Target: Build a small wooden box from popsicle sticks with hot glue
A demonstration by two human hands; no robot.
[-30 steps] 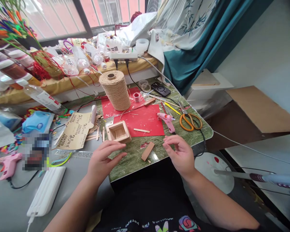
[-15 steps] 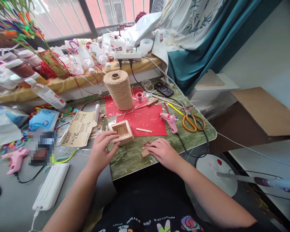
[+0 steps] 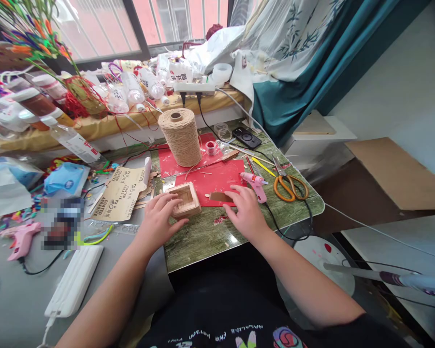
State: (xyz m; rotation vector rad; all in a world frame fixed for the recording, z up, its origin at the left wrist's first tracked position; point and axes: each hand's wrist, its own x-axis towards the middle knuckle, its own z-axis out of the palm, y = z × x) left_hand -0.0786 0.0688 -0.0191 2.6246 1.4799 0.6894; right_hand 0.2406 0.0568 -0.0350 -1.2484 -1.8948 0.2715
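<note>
A small open wooden box [image 3: 194,208] sits on the green wood-patterned table. My left hand [image 3: 161,217] is at its left side, with spread fingers reaching over the rim and the thumb apart in front. My right hand [image 3: 248,212] holds a small flat brown block [image 3: 217,197] by its right end, over the red sheet's [image 3: 217,174] front edge. Whether the block is wood or folded sandpaper, I cannot tell. Just right of that hand lies a pink glue gun [image 3: 255,183]. A wooden stick [image 3: 207,195] shows partly behind the block.
A twine spool [image 3: 179,137] stands behind the box. Orange-handled scissors [image 3: 290,186] and a black phone-like device [image 3: 246,137] lie to the right. Sandpaper sheets [image 3: 119,193], a white power strip [image 3: 74,280] and another pink glue gun [image 3: 23,239] are on the left.
My right hand has lifted the brown block from near the table's front edge and moved it forward to the red sheet. My left thumb has moved slightly away from the box.
</note>
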